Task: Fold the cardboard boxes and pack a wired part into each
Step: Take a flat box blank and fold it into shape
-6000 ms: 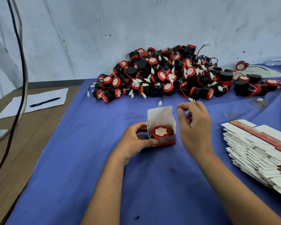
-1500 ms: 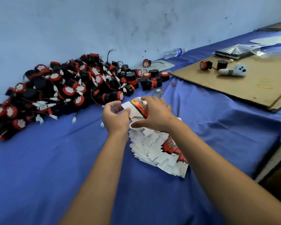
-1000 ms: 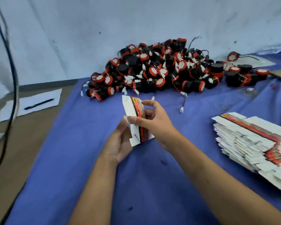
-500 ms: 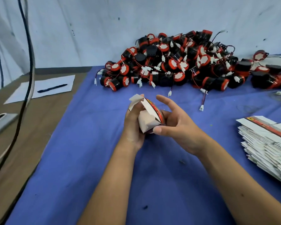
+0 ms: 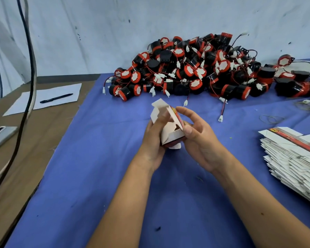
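Across the bench [image 5: 100, 185], under its blue cloth, the biggest thing is the heap of wired parts [image 5: 195, 68] piled against the far wall, then the stack of flat boxes [image 5: 293, 161] at your right, and smallest of all the single box [image 5: 170, 129] you hold above the cloth in the middle, half opened with its flaps loose. Your risk, as I judge it, lies in those flaps: if you push them in the wrong order or crooked, the card could crease or the bottom fail to lock, and a part dropped in might fall through. Loose leads trailing from the heap could also snag when you pull one part free. Your left hand [image 5: 155, 138] is wrapped round the box's left side, thumb lying up its white face. Your right hand [image 5: 197, 138] pinches the red-striped edge with its thumb, the other fingers spread and lifted behind, both forearms raised off the cloth.
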A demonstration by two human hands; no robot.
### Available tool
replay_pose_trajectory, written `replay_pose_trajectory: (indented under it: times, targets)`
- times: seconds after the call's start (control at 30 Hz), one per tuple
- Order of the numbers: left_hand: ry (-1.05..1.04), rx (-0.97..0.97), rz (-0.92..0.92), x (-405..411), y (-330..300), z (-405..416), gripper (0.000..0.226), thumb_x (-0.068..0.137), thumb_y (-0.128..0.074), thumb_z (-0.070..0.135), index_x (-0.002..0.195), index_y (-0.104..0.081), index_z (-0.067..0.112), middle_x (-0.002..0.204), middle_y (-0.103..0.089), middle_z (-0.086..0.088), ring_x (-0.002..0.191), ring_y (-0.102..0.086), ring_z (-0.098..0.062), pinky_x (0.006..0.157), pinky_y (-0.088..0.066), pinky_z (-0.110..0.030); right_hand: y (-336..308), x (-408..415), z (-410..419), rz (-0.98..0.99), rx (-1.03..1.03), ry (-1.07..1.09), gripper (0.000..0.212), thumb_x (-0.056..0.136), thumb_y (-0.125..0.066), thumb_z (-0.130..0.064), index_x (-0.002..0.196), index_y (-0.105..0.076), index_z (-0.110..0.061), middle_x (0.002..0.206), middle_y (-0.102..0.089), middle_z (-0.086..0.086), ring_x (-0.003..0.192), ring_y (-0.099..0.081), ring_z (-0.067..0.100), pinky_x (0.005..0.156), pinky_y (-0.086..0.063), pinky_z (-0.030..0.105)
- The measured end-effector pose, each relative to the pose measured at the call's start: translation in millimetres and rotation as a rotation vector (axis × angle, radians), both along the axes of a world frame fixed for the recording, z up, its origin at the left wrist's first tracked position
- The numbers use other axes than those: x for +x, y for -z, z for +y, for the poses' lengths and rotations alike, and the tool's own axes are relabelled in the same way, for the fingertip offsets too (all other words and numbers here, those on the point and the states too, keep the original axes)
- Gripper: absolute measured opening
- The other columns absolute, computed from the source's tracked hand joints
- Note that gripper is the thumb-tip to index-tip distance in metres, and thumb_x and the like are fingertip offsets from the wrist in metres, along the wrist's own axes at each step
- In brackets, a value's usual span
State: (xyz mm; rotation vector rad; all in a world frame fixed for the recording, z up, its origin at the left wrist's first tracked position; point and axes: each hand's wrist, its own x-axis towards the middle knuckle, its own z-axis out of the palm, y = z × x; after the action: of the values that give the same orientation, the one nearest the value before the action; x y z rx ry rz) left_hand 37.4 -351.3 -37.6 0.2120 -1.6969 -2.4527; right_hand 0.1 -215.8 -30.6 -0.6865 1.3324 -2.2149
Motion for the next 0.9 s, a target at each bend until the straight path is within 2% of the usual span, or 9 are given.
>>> replay_pose_trajectory:
  times: [0.17,0.33,0.43,0.5,0.57,0.63,0.73,0.83,0.9]
  targets:
    - [-0.054,0.260,-0.018,-2,4,-7,0.059,0.072,-0.077,0.049,0.123,-0.066,0.022,0.117,-0.071,-0.012,0.106,-0.068,-0.034,0.094,-0.052,-0.048,1,6,-2,0.000,0.058,-0.047,0.131,0.046,-0.102,-0.044,0.153,-0.032,-0.016,0.123,-0.065,0.030,0.110,-0.066,0.032,0.088,-0.057,0.035]
    - [-0.008,0.546,-0.011,1,5,-15,0.044,0.080,-0.068,0.040,0.116,-0.070,0.014,0.122,-0.067,-0.021,0.105,-0.067,-0.038,0.101,-0.050,-0.055,3,12,-8,0.206,0.093,-0.083,0.115,0.073,-0.087,-0.006,0.158,-0.019,-0.044,0.124,-0.071,0.014,0.115,-0.069,0.028,0.096,-0.054,0.032]
    - [-0.037,0.407,0.031,0,1,-15,0.024,0.083,-0.071,0.036,0.100,-0.075,0.020,0.102,-0.073,-0.012,0.094,-0.071,-0.034,0.090,-0.057,-0.055,6,16,-13,0.276,0.137,-0.039,0.107,0.080,-0.084,-0.007,0.157,-0.022,-0.050,0.124,-0.070,0.015,0.119,-0.067,0.032,0.104,-0.052,0.041]
    - [-0.160,0.215,0.056,-2,1,-11,0.032,0.081,-0.071,0.035,0.111,-0.069,0.023,0.099,-0.073,-0.006,0.092,-0.070,-0.030,0.085,-0.057,-0.052,11,16,-18,0.204,0.164,0.098,0.097,0.080,-0.082,-0.014,0.157,-0.028,-0.040,0.118,-0.072,0.015,0.114,-0.069,0.029,0.103,-0.052,0.040]
    - [-0.230,0.106,0.102,-4,0,-7,0.039,0.080,-0.073,0.032,0.117,-0.063,0.025,0.099,-0.072,-0.001,0.088,-0.070,-0.024,0.078,-0.057,-0.043,15,15,-20,0.117,0.152,0.186,0.089,0.079,-0.080,-0.018,0.154,-0.034,-0.031,0.110,-0.075,0.013,0.107,-0.072,0.023,0.094,-0.055,0.030]
    - [-0.165,0.083,0.152,-4,0,-5,0.044,0.080,-0.077,0.035,0.119,-0.060,0.023,0.108,-0.067,-0.003,0.093,-0.064,-0.026,0.078,-0.055,-0.040,17,13,-20,0.050,0.114,0.223,0.082,0.079,-0.077,-0.017,0.151,-0.039,-0.026,0.104,-0.076,0.008,0.106,-0.072,0.020,0.089,-0.055,0.024]
    - [-0.065,0.187,0.136,-1,-3,-5,0.054,0.085,-0.068,0.056,0.123,-0.063,0.018,0.125,-0.060,-0.012,0.110,-0.056,-0.033,0.094,-0.050,-0.049,17,9,-18,-0.027,0.063,0.255,0.074,0.076,-0.072,-0.011,0.145,-0.047,-0.024,0.103,-0.075,0.009,0.108,-0.070,0.023,0.097,-0.052,0.031]
    - [-0.130,0.248,0.080,-1,-5,-7,0.061,0.081,-0.062,0.070,0.108,-0.069,0.015,0.108,-0.071,-0.012,0.100,-0.068,-0.030,0.087,-0.055,-0.046,17,12,-18,0.052,0.125,0.214,0.067,0.074,-0.071,-0.007,0.138,-0.054,-0.019,0.115,-0.074,0.010,0.112,-0.069,0.024,0.095,-0.055,0.033]
    - [-0.162,0.199,0.072,0,-5,-6,0.048,0.077,-0.073,0.057,0.103,-0.071,0.017,0.105,-0.073,-0.010,0.096,-0.069,-0.028,0.082,-0.055,-0.043,17,14,-19,0.092,0.136,0.196,0.059,0.076,-0.071,-0.007,0.133,-0.058,-0.015,0.119,-0.073,0.009,0.114,-0.069,0.024,0.096,-0.056,0.036]
